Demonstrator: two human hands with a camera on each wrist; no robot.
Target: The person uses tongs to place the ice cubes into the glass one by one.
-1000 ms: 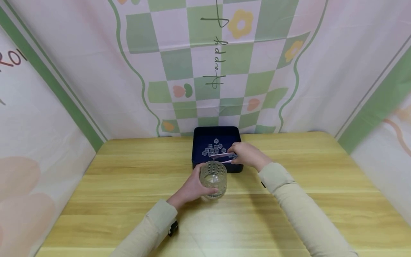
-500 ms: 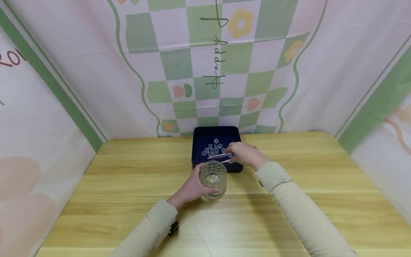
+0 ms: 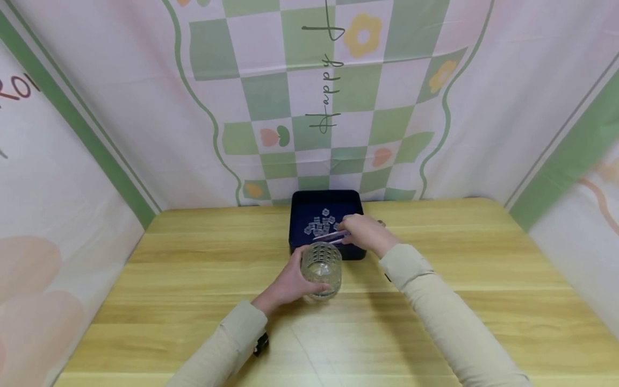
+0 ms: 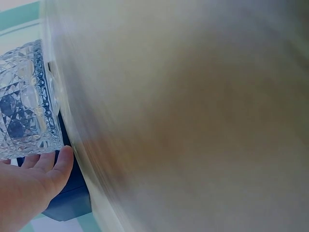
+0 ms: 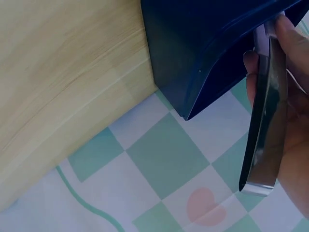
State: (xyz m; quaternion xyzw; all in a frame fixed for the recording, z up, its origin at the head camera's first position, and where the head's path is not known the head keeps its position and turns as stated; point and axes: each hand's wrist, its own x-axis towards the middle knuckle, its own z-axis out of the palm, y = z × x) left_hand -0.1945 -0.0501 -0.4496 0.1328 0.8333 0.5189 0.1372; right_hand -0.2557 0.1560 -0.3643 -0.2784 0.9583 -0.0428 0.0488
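In the head view my left hand (image 3: 286, 280) holds a clear cut-glass tumbler (image 3: 323, 271) by its left side, thumb across the front. The tumbler (image 4: 24, 101) shows its diamond pattern in the left wrist view. My right hand (image 3: 366, 234) grips metal tongs (image 5: 270, 121) with pale pinkish tips, thumb on one arm and fingers on the other. The tongs' tips point left, low over clear ice-cube-like pieces (image 3: 318, 224) in a dark blue tray (image 3: 292, 215). Whatever lies between the tips is partly hidden behind the tumbler's rim.
The tray stands at the far edge of the wooden table (image 3: 203, 258), against a green-and-white checked curtain (image 3: 309, 80). The tumbler stands right in front of the tray's near wall. Printed curtains also hang on the left and right.
My right hand has shifted slightly left with the tongs, and the gap between their arms has narrowed. The left hand and tumbler have stayed in place.
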